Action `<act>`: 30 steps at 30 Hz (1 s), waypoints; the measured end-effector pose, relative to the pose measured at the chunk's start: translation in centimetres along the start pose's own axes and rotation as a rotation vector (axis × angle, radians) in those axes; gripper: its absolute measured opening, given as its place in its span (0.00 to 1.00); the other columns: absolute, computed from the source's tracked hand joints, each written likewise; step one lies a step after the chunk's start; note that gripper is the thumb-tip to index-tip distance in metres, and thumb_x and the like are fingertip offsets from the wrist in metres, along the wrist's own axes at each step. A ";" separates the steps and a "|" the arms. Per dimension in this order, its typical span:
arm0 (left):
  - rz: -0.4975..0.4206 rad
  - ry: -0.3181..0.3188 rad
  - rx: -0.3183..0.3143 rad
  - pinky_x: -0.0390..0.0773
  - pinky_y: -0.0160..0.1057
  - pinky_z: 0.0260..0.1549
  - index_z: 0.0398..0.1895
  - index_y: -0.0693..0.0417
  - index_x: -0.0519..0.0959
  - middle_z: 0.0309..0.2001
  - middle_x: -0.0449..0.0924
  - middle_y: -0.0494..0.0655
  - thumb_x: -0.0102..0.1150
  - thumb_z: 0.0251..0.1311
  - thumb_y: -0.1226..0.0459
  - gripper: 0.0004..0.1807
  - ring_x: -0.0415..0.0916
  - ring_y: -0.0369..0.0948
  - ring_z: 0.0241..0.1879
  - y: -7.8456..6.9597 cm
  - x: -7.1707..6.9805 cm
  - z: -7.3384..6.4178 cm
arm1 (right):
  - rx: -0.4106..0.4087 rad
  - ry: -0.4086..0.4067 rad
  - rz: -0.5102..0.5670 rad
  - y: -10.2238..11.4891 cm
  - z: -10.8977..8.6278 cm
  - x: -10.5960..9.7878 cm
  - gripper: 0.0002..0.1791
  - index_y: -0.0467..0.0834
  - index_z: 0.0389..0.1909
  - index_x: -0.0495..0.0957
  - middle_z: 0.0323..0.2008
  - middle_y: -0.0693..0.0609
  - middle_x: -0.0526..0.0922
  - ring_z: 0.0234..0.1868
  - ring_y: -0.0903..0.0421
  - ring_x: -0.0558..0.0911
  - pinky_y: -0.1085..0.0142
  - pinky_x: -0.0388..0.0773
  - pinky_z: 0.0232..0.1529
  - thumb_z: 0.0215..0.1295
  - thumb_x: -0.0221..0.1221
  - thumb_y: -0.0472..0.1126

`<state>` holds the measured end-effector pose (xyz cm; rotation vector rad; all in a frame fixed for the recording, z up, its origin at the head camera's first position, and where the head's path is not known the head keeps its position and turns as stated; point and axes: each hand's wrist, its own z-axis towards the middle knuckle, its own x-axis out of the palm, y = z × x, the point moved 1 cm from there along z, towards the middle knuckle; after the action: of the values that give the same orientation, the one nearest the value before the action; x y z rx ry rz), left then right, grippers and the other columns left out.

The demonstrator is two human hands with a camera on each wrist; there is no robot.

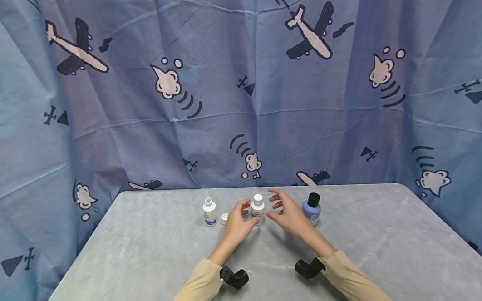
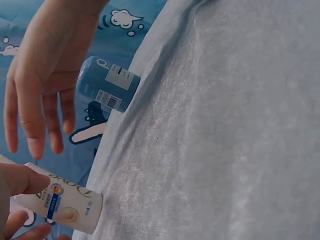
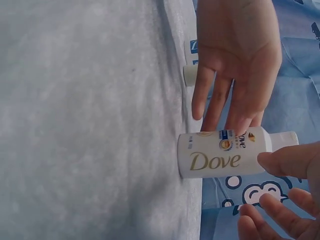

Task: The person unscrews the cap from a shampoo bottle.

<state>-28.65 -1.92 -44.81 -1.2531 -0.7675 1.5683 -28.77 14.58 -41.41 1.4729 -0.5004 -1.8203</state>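
A white Dove bottle (image 1: 258,205) with a white cap stands upright between the two hands. My left hand (image 1: 237,223) is at its left side, fingers extended and slightly bent; in the right wrist view its fingertips are right at the bottle's side. On the other side, my right hand (image 1: 287,214) has its fingers spread apart, with a gap to the bottle in the head view. The right thumb (image 3: 282,161) overlaps the bottle's shoulder in the right wrist view. Neither hand is wrapped round the bottle.
Left of the hands stands an uncapped white bottle (image 1: 209,212), its neck showing. Beside it lies a small white cap (image 1: 225,218), partly behind the left hand. A blue bottle (image 1: 312,209) with a black cap stands just right of the right hand. A patterned blue curtain (image 1: 222,101) hangs behind the table.
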 end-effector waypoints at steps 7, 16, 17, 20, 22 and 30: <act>-0.015 0.004 0.002 0.78 0.50 0.51 0.58 0.63 0.72 0.54 0.79 0.61 0.67 0.49 0.68 0.30 0.80 0.54 0.50 0.2 0.5 0.4 | -0.002 -0.011 0.006 0.5 0.2 -0.1 0.38 0.41 0.67 0.63 0.52 0.40 0.79 0.45 0.47 0.81 0.56 0.81 0.43 0.56 0.67 0.36; -0.018 -0.004 0.004 0.79 0.50 0.49 0.55 0.64 0.73 0.48 0.81 0.62 0.69 0.48 0.68 0.29 0.81 0.54 0.46 0.3 0.9 0.4 | 0.010 -0.027 0.033 0.7 0.3 -0.2 0.40 0.42 0.68 0.60 0.53 0.40 0.78 0.47 0.47 0.81 0.55 0.81 0.44 0.55 0.67 0.36; -0.019 -0.006 0.007 0.79 0.50 0.49 0.55 0.64 0.73 0.48 0.81 0.62 0.69 0.47 0.68 0.28 0.81 0.54 0.46 0.3 0.9 0.4 | 0.010 -0.029 0.034 0.7 0.3 -0.2 0.40 0.42 0.68 0.61 0.53 0.40 0.78 0.47 0.47 0.81 0.55 0.80 0.44 0.55 0.67 0.36; -0.025 -0.011 0.008 0.79 0.51 0.48 0.53 0.64 0.74 0.47 0.81 0.62 0.69 0.47 0.68 0.27 0.81 0.54 0.45 0.3 1.0 0.3 | 0.003 -0.029 0.041 0.8 0.2 -0.3 0.38 0.42 0.67 0.62 0.53 0.40 0.78 0.47 0.47 0.81 0.54 0.80 0.45 0.55 0.67 0.35; -0.033 -0.017 0.003 0.79 0.50 0.48 0.53 0.64 0.74 0.46 0.81 0.62 0.69 0.47 0.68 0.27 0.81 0.53 0.45 0.2 1.0 0.3 | -0.004 -0.026 0.050 1.0 0.2 -0.3 0.38 0.41 0.67 0.63 0.53 0.40 0.78 0.47 0.46 0.81 0.53 0.80 0.46 0.55 0.67 0.35; -0.006 -0.036 0.023 0.80 0.44 0.45 0.50 0.60 0.76 0.44 0.83 0.56 0.69 0.48 0.67 0.23 0.80 0.48 0.45 0.3 1.3 0.4 | -0.037 -0.017 0.070 1.4 0.1 -0.1 0.32 0.40 0.62 0.69 0.50 0.41 0.80 0.45 0.47 0.82 0.54 0.81 0.45 0.55 0.66 0.33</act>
<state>-29.19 -0.75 -45.47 -1.2079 -0.7731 1.5940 -28.41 13.76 -40.37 1.3991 -0.5177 -1.7796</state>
